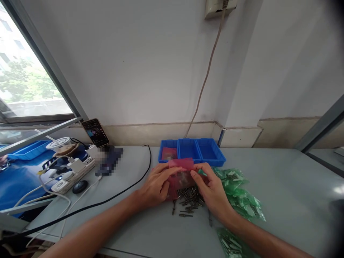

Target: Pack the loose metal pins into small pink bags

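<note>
A translucent pink plastic bag (181,164) is held up between my two hands, above the table. My left hand (156,183) grips its left side, index finger stretched across the front. With thumb and fingers, my right hand (211,184) pinches the bag's right edge. Something small and greyish shows through the plastic, too blurred to name. Just below lies a pile of small dark metal pins (190,195), with several loose ones towards me. Behind the hands stands a blue three-compartment tray (211,149); another pink bag (169,153) lies in its left compartment.
Green plastic bags (242,197) of metal parts lie right of my right hand, and another green bag (230,244) sits under my right forearm. At left are a power strip (73,174), a propped phone (95,132), a black round object (80,186) and a black cable (120,191).
</note>
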`<state>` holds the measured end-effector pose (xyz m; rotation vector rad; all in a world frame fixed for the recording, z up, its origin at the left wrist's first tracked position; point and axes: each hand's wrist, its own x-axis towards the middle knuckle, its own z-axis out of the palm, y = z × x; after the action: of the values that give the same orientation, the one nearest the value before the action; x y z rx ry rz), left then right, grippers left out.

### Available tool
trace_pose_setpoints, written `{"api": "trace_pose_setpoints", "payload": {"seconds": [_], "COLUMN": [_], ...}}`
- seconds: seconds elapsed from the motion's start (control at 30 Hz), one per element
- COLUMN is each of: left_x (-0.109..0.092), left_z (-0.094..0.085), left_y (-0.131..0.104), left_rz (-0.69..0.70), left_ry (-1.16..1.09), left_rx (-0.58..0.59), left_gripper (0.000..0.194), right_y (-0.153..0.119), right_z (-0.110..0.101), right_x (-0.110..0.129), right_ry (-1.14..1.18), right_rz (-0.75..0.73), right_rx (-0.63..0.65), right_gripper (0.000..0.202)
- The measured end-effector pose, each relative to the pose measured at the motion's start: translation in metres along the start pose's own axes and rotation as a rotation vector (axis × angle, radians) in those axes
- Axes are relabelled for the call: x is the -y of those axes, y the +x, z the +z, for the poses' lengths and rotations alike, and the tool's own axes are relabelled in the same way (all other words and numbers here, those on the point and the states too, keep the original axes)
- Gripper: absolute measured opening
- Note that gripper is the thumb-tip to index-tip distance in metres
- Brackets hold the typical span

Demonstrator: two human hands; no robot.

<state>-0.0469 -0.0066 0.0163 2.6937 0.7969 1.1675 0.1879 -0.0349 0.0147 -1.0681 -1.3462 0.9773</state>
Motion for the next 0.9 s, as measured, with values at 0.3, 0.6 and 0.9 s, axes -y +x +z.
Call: {"api": "trace_pose_setpoints", "payload": {"seconds": [0.3,0.6,0.9], "left_x": [0.003,-0.005,0.000], "left_z": [0.003,0.002,-0.001], "left_y": [0.004,0.010,0.002], "left_rz": [-0.077,-0.170,0.103], "left_ry": [-0.013,-0.081,-0.040], "left_rx": [-0.093,-0.150,-0.136], "left_gripper": [0.033,0.038,0.049], "right_y": [-0.003,0.003,0.006], "right_z": [-0.001,0.002,0.004], "right_x": [0.001,-0.008,-0.006], "right_ry": [0.093,-0.093,0.069], "right_rz": [0.015,-0.126,-0.041], "right_rx": [0.046,0.028,-0.014], "right_gripper": [0.023,0.020,0.031]}}
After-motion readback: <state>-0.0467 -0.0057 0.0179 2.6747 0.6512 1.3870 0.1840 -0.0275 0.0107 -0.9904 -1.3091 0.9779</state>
